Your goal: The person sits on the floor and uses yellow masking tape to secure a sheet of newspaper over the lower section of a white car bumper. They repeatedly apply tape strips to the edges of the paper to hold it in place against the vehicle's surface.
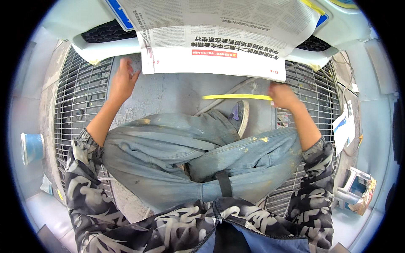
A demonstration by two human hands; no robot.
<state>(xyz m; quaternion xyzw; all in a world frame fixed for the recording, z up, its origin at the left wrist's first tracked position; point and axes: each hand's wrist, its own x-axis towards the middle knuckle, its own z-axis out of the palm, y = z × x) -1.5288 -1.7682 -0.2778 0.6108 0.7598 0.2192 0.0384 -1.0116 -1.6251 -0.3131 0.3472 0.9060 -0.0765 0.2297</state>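
Note:
A sheet of newspaper (213,59) hangs over the front of a pale car bumper (95,50) ahead of me. Just off the sheet's lower left corner, my left hand (123,82) is raised with thumb and fingers apart, holding nothing. My right hand (284,96), slightly blurred, is closed by the sheet's lower right corner. From its fingers a strip of yellow masking tape (238,96) stretches out to the left, its far end free. More yellow tape (313,7) runs along the newspaper's upper right edge.
I sit cross-legged between metal floor gratings (80,97). A hose (228,95) crosses the floor under the bumper. Far left stands a blue-and-white bucket (33,148). At right are a printed sheet (345,126) and a small white stool (352,185) with something brownish against it.

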